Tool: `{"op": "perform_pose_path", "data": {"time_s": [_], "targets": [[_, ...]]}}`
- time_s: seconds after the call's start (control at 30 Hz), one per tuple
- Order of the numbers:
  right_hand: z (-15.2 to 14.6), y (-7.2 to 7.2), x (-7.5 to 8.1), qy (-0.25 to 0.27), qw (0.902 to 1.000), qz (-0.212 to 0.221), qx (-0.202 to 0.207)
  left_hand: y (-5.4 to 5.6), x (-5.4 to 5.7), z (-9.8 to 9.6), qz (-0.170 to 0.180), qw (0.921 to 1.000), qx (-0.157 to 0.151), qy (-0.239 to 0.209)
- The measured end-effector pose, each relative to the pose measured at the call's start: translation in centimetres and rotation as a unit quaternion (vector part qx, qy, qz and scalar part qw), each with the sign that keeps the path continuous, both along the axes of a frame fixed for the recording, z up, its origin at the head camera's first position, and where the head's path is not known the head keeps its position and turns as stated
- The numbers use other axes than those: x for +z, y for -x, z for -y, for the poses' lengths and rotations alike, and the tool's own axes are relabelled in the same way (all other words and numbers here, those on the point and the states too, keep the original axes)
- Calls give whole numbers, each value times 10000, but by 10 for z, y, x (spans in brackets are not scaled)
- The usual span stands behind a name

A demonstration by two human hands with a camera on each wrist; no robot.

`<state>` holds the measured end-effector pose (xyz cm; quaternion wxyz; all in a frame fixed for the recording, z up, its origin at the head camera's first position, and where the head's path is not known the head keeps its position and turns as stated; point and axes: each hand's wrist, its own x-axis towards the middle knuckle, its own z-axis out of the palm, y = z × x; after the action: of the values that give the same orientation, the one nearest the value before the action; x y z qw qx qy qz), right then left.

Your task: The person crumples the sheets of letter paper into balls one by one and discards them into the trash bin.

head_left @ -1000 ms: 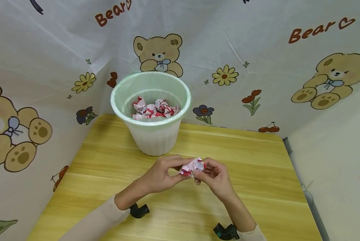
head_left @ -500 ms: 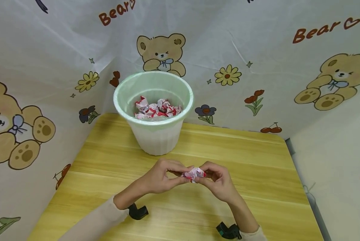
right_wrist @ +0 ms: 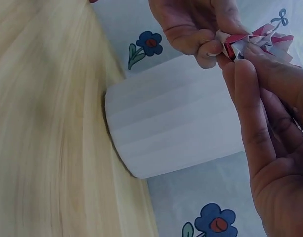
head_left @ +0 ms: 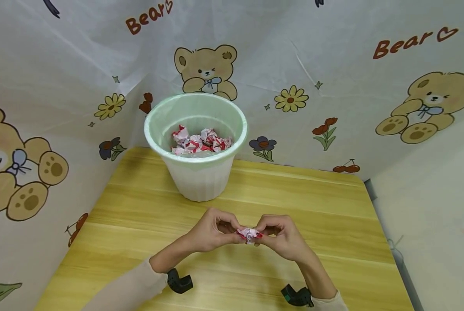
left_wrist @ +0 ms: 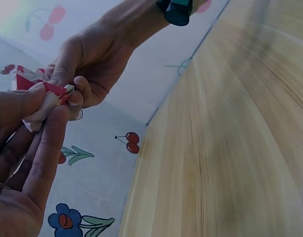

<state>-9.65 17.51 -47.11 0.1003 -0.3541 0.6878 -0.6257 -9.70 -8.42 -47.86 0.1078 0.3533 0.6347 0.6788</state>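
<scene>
A crumpled piece of white paper with red patches (head_left: pixel 249 234) is held over the front half of the table, between both hands. My left hand (head_left: pixel 212 231) pinches its left side between thumb and fingers. From the right, my right hand (head_left: pixel 281 236) pinches the other side in the same way. In the left wrist view the paper (left_wrist: pixel 45 96) shows a folded red edge, partly covered by fingertips. The right wrist view shows the crumpled paper (right_wrist: pixel 262 42) gripped from both sides, with some of it hidden behind the fingers.
A pale green and white bucket (head_left: pixel 200 177) stands on the wooden table (head_left: pixel 313 203), behind the hands and to the left. Several crumpled red and white papers (head_left: pixel 194 142) lie inside it. A bear-patterned cloth (head_left: pixel 286 52) hangs behind and along the sides.
Both hands have come lower and nearer the front with the paper. The paper looks smaller and more squeezed together than a second ago. The bucket has stayed in place.
</scene>
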Motion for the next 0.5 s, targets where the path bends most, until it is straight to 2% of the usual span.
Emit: {"op": "perform_pose_path", "data": {"time_s": [0.23,0.5], "targets": [[5,1,0,-145,9986,302,-404,1,-4,5,218,9993,314,-1],[8,6,1,-289,9980,216,-524,2,-5,10,285,9981,527,-107]]}}
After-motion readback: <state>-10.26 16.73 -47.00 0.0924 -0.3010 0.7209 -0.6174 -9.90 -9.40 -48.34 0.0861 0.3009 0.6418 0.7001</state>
